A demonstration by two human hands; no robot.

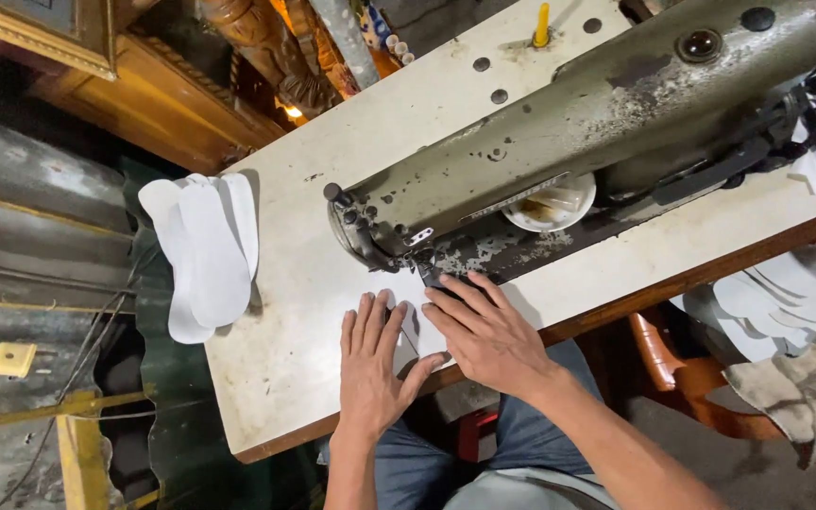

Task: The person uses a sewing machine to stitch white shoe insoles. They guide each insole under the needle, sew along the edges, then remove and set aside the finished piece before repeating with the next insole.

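The left hand (pixel 370 364) lies flat, fingers spread, pressing a white fabric piece (pixel 419 332) onto the sewing table (pixel 280 368). Just beside it, thumb nearly touching, the right hand (pixel 484 331) also rests open and flat on the same piece, fingertips at the presser foot (pixel 427 271). Beyond both hands stands the grey-green industrial sewing machine (pixel 597 123). Well off past the left hand, a stack of white sole-shaped cut pieces (pixel 205 250) overhangs the table edge

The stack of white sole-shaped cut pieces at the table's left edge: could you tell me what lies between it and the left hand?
In the head view, only bare off-white tabletop lies between the stack and the left hand.
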